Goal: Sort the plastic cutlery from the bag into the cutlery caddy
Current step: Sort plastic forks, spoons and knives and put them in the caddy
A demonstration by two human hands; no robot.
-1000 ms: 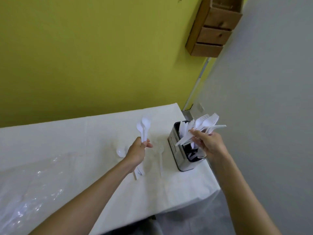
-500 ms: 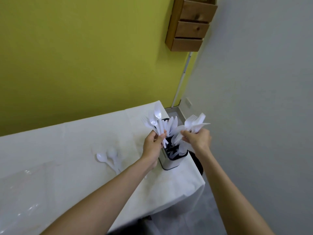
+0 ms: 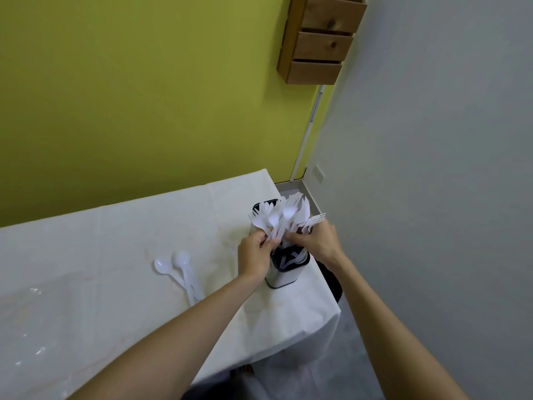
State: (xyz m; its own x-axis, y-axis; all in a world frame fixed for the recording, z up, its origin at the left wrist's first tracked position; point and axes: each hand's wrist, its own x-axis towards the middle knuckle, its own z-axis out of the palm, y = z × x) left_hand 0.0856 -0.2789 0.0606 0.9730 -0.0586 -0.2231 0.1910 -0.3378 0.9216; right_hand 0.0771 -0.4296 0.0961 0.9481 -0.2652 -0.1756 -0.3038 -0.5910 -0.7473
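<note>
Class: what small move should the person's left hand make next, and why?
Probably the left hand should lower its pinched white plastic spoons into the shiny metal cutlery caddy and release: their handles are at its rim, and the right hand holds the white plastic forks aside.

Consists, as far as seen, of two arms only, both bare along their whole visible length. Shows a long, slender left forearm, smooth and unclothed, narrowing to the wrist and a bare left hand with rounded knuckles and plain fingers. Shows a matching right forearm, equally unclothed, ending in a bare right hand. Leaves the nails too small to judge.
</note>
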